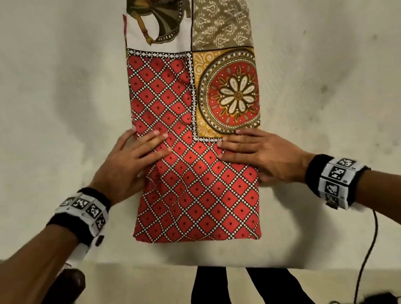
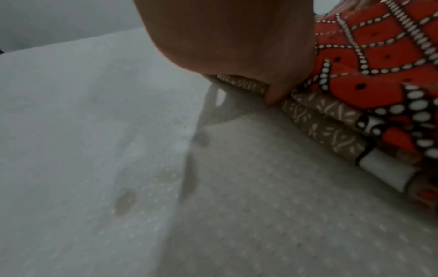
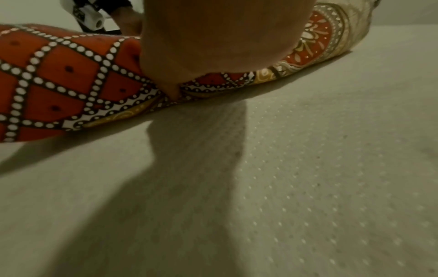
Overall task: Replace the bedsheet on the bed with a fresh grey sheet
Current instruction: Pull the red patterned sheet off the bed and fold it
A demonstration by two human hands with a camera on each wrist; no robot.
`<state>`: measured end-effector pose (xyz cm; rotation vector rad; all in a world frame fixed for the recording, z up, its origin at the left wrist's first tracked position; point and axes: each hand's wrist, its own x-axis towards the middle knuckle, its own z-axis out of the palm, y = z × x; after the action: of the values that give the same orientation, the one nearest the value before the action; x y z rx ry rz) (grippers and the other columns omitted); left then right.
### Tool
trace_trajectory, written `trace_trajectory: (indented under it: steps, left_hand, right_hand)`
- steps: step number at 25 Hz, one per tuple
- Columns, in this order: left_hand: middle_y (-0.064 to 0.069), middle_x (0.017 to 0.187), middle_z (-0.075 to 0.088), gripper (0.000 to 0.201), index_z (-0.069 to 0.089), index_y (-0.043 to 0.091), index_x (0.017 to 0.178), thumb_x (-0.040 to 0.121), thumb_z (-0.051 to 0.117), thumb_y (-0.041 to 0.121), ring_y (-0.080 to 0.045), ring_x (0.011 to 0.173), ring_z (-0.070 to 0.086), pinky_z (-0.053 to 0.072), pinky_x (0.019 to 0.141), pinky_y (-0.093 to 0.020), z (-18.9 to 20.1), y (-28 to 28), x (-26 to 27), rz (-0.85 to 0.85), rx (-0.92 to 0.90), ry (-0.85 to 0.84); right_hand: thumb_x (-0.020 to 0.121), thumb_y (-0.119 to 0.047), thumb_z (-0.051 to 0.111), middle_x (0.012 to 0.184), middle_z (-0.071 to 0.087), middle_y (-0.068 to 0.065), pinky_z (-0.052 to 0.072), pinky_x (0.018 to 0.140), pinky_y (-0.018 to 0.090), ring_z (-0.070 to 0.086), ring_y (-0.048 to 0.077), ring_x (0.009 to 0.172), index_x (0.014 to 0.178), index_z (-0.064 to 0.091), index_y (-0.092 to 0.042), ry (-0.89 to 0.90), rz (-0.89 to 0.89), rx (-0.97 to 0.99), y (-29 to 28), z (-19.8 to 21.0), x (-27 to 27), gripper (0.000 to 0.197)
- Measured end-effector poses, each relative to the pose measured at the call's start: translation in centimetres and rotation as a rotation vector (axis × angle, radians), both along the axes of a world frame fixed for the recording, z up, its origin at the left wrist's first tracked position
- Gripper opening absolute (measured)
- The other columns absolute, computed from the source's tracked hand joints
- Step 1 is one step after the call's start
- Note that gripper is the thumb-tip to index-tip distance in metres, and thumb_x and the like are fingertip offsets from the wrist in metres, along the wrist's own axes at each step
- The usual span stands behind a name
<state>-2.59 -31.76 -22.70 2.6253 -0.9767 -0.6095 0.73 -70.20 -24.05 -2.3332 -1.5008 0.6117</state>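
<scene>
One folded patterned bedsheet [image 1: 191,132] is laid lengthwise on the bare off-white mattress [image 1: 38,103], its near end close to the mattress edge. Pattern recorded: red diamond lattice with white dotted lines over the near and left portions; a round floral medallion on a yellow ground at the right; an olive paisley panel and a white panel with a brown figure at the far end. Several stacked folds are seen along its left edge in the left wrist view [image 2: 331,120].

Two hands are placed on the bedsheet, apart, one at each long side, roughly level with each other.
- Left hand [image 1: 128,162]: fingers straight and spread, laid flat on the red lattice at the left edge; the heel of the hand overhangs the edge, and in the left wrist view [image 2: 232,41] the thumb is seen against the side of the folds.
- Right hand [image 1: 257,153]: fingers straight, laid flat on top just below the medallion; in the right wrist view [image 3: 222,37] the thumb is seen pressed against the right edge of the fabric.

Nothing is gripped by either hand.

Mattress surface: dotted weave, with faint stains noted [image 2: 125,202].

Other items: marker-printed bands on both wrists [image 1: 338,178]; a black cable [image 1: 367,262] on the floor at the lower right; the person's dark-clad legs [image 1: 242,299] below the mattress edge.
</scene>
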Motion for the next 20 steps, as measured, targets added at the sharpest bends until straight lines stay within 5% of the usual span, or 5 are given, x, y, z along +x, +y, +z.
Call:
trace_trajectory:
  steps: [5,9,11,14,20]
  left_hand:
    - [0.001,0.126,0.071,0.044,0.075,0.020,0.118,0.092,0.044,0.002,-0.012,0.125,0.061,0.041,0.113,-0.050,3.9,-1.6,1.6,0.668,-0.411,0.351]
    - [0.015,0.048,0.065,0.060,0.072,0.022,0.052,0.104,0.045,0.007,0.008,0.049,0.062,0.051,0.056,-0.008,6.4,-2.5,4.6,1.374,-0.634,0.745]
    - [0.016,0.056,0.067,0.030,0.074,0.024,0.063,0.090,0.063,0.018,0.002,0.056,0.061,0.050,0.064,-0.015,5.4,-2.3,7.3,1.423,-0.746,0.683]
    - [-0.004,0.068,0.063,0.024,0.069,0.015,0.066,0.088,0.063,0.022,-0.017,0.064,0.054,0.044,0.066,-0.038,2.5,-3.5,10.2,1.635,-0.794,0.504]
    - [-0.001,0.097,0.077,0.040,0.069,0.009,0.109,0.099,0.059,0.046,-0.020,0.090,0.073,0.058,0.077,-0.031,2.9,-6.3,9.5,1.518,-0.858,0.509]
  right_hand:
    - [0.101,-0.025,0.043,0.147,0.061,0.003,0.046,0.112,0.049,0.057,0.021,0.137,0.143,0.062,-0.015,0.406,-0.359,0.229,-0.6,3.7,1.4,0.047]
    - [0.107,-0.018,0.056,0.101,0.080,-0.008,0.060,0.091,0.030,0.072,0.000,0.103,0.109,0.076,-0.012,0.783,-0.850,0.429,0.5,8.5,3.8,0.021]
    - [0.105,-0.017,0.057,0.074,0.076,-0.016,0.055,0.073,0.017,0.070,-0.007,0.075,0.089,0.076,-0.018,0.922,-1.168,0.540,2.2,8.2,5.9,0.025]
    - [0.105,-0.025,0.059,0.089,0.080,-0.006,0.057,0.081,0.031,0.076,0.011,0.084,0.095,0.077,-0.014,0.972,-1.550,0.479,4.2,4.7,9.9,0.024]
    - [0.103,-0.048,0.051,0.116,0.069,-0.001,0.050,0.089,0.033,0.062,0.011,0.093,0.139,0.054,-0.014,0.373,-1.620,0.219,5.7,5.7,10.2,0.049]
